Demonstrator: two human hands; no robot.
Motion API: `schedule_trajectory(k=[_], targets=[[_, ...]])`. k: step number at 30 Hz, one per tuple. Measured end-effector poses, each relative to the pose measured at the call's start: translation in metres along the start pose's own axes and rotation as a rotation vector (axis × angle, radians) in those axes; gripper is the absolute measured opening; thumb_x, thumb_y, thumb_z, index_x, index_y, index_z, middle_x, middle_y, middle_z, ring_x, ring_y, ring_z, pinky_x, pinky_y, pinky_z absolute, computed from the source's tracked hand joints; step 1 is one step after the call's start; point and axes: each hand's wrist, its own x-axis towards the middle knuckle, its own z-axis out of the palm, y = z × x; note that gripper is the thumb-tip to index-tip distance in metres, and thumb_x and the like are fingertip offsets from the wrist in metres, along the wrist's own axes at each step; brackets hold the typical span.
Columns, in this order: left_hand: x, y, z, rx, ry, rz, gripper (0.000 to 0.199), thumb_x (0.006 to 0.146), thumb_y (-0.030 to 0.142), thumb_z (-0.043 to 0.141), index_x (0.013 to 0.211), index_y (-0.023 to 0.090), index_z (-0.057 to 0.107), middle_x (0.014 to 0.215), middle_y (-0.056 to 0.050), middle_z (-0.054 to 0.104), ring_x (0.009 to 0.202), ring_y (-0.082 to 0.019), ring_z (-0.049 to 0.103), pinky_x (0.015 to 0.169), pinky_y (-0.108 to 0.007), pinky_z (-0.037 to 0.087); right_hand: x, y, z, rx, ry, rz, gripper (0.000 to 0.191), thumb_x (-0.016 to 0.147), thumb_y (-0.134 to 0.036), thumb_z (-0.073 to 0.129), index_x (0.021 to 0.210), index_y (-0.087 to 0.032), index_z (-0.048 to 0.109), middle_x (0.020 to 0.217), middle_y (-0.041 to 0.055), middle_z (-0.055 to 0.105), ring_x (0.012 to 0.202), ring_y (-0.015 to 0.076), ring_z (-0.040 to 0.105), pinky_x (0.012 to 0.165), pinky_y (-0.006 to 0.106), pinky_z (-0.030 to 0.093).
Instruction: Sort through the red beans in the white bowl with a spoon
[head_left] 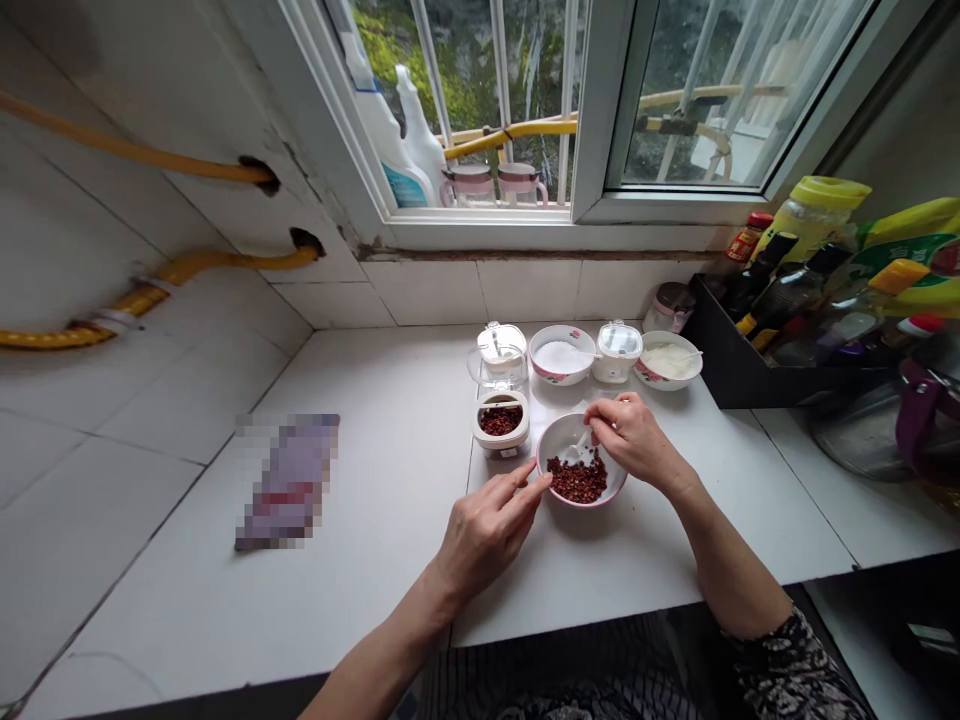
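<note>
A white bowl with a pink rim [618,487] stands on the counter, with dark red dried peppercorns [579,480] in it. My left hand [491,515] holds the bowl's left rim, thumb and forefinger against the edge. In the closed fingers of my right hand [634,435] is the handle of a small white spoon [582,447], its lower end down among the peppercorns. Just left of the bowl, an uncovered white seasoning jar [501,447] contains more of the same peppercorns.
Behind the bowl are a lidded white jar [501,340], a bowl of white granules [561,357], another jar [617,350] and a bowl of off-white seasoning [667,361]. A black bottle rack [720,345] stands right. A blurred purplish packet [292,480] lies left.
</note>
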Motion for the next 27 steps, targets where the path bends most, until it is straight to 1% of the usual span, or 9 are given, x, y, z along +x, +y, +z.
schedule_trajectory(k=[3,7,10,12,13,16,20,24,27], targets=[[0.0,0.0,0.0,0.004,0.001,0.008,0.031,0.095,0.01,0.053,0.123,0.018,0.063,0.119,-0.014,0.07,0.092,-0.02,0.072,0.074,-0.029,0.061,0.0,-0.006,0.008,0.073,-0.019,0.021,0.02,0.086,-0.011,0.047,0.077,-0.021,0.062,0.062,-0.0015,0.071,0.058,0.0144,0.057,0.09,0.038,0.037],[0.0,-0.001,-0.001,0.008,-0.006,0.006,0.033,0.095,0.011,0.053,0.125,0.02,0.063,0.12,-0.013,0.07,0.093,-0.019,0.072,0.075,-0.028,0.06,0.001,-0.009,0.008,0.2,0.016,0.078,0.019,0.085,-0.013,0.047,0.075,-0.022,0.061,0.061,-0.0016,0.072,0.06,0.0157,0.061,0.09,0.037,0.04],[0.0,-0.001,-0.001,0.006,-0.002,0.008,0.033,0.095,0.011,0.052,0.125,0.019,0.063,0.119,-0.013,0.07,0.092,-0.019,0.072,0.074,-0.028,0.061,0.001,-0.006,0.004,0.357,0.034,0.175,0.016,0.083,-0.02,0.049,0.074,-0.022,0.062,0.059,-0.0004,0.07,0.058,0.0165,0.061,0.075,0.033,0.046],[0.0,-0.001,0.0,0.006,0.002,0.01,0.032,0.095,0.011,0.053,0.124,0.018,0.063,0.118,-0.013,0.07,0.092,-0.02,0.072,0.074,-0.029,0.061,0.002,-0.004,0.002,0.469,0.031,0.25,0.014,0.082,-0.024,0.051,0.076,-0.021,0.063,0.058,0.0002,0.069,0.057,0.0166,0.06,0.064,0.03,0.046],[0.0,-0.001,0.0,0.005,0.004,0.009,0.031,0.095,0.011,0.053,0.123,0.018,0.063,0.118,-0.014,0.07,0.092,-0.02,0.072,0.075,-0.03,0.061,0.002,-0.002,0.002,0.515,0.031,0.278,0.014,0.081,-0.026,0.052,0.076,-0.02,0.064,0.058,0.0003,0.069,0.057,0.0165,0.06,0.062,0.029,0.046],[0.0,-0.001,-0.001,-0.001,0.005,0.006,0.032,0.095,0.011,0.053,0.124,0.018,0.063,0.118,-0.014,0.07,0.093,-0.02,0.072,0.076,-0.03,0.061,0.003,-0.001,0.002,0.601,0.035,0.315,0.013,0.078,-0.028,0.054,0.075,-0.019,0.064,0.057,0.0007,0.068,0.058,0.016,0.06,0.061,0.028,0.046],[0.0,0.0,-0.001,0.005,0.001,0.003,0.034,0.095,0.012,0.052,0.126,0.02,0.062,0.119,-0.013,0.07,0.092,-0.019,0.072,0.074,-0.028,0.061,0.004,-0.001,0.003,0.643,0.049,0.339,0.013,0.075,-0.028,0.056,0.073,-0.019,0.065,0.055,0.0011,0.068,0.057,0.0155,0.06,0.061,0.028,0.046],[0.002,0.001,-0.001,0.008,0.011,0.007,0.032,0.095,0.012,0.052,0.124,0.018,0.063,0.118,-0.014,0.07,0.09,-0.019,0.072,0.072,-0.028,0.061,0.006,0.001,0.003,0.684,0.06,0.344,0.014,0.074,-0.03,0.058,0.072,-0.018,0.065,0.054,0.0017,0.068,0.054,0.0147,0.058,0.06,0.028,0.047],[0.002,0.001,-0.001,0.009,0.018,0.013,0.03,0.095,0.011,0.052,0.122,0.017,0.064,0.116,-0.014,0.07,0.09,-0.019,0.072,0.071,-0.029,0.061,0.007,0.002,0.001,0.705,0.095,0.335,0.016,0.074,-0.033,0.061,0.073,-0.018,0.066,0.055,0.002,0.067,0.055,0.0148,0.059,0.061,0.029,0.048]])
